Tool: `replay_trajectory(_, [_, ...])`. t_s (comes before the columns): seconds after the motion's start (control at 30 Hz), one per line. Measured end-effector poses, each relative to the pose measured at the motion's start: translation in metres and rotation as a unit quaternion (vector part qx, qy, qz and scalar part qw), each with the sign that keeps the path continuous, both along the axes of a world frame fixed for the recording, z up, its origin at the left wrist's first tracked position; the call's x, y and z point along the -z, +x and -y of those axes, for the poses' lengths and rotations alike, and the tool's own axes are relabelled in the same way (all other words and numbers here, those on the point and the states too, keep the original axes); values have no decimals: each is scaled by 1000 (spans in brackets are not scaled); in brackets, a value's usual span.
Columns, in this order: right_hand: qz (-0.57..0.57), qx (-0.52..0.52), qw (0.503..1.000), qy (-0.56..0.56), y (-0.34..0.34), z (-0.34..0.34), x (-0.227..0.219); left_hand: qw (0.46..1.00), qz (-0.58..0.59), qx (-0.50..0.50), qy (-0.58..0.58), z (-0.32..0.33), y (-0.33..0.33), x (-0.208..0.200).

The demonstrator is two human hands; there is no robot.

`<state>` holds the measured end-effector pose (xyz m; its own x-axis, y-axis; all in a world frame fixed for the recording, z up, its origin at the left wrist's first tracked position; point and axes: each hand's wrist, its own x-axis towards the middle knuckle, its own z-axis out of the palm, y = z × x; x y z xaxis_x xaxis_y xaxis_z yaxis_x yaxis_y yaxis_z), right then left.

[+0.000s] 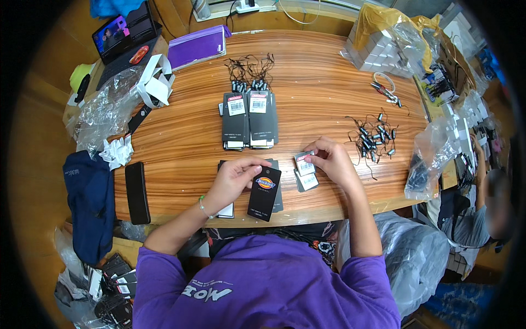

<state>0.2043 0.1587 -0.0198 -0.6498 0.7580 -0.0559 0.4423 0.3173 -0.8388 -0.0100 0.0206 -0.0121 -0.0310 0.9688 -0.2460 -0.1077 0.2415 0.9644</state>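
My left hand (239, 176) pinches the top corner of a black hang tag (263, 200) with a small coloured logo, over the table's front edge. Partly under it lie more dark tags (278, 204). Between the thumb and fingers of my right hand (332, 159) is a small white label with a red strip (303, 164). Just below, more small labels (308, 182) lie on the wood. Farther back stand two side-by-side stacks of dark hang tags (234, 126), each topped with a white barcode label. Black cords (249, 70) fan out behind them.
A heap of black string loops (375, 138) lies right, with snips (383, 90) behind. Boxes in plastic (378, 52) stand back right. A phone (137, 193), purple folder (197, 46) and lit tablet (112, 35) are left. Another person (472, 227) sits at far right.
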Motion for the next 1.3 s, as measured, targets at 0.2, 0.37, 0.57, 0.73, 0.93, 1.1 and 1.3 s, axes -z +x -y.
replay_trajectory(0.2, [-74,15,992,-98,9,-1,9,999,-20,-31,31,-12,-4,-4])
replay_trajectory(0.37, [-85,22,994,-58,11,-1,12,997,-37,-57,23,-19,-8,-6])
replay_trajectory(0.57, [-103,41,981,-159,20,-3,5,998,-17,-47,45,-27,-7,-10])
replay_trajectory(0.73, [-229,71,964,-116,3,43,-25,997,1,-68,21,-32,9,-12])
replay_trajectory(0.93, [-294,166,941,32,-15,65,-16,996,9,-9,87,-25,36,-35])
replay_trajectory(1.1, [-224,207,952,41,39,37,-21,983,-81,-22,165,-30,20,-48])
replay_trajectory(1.3, [117,285,928,209,119,-15,-8,940,-37,-88,328,-69,-1,-105])
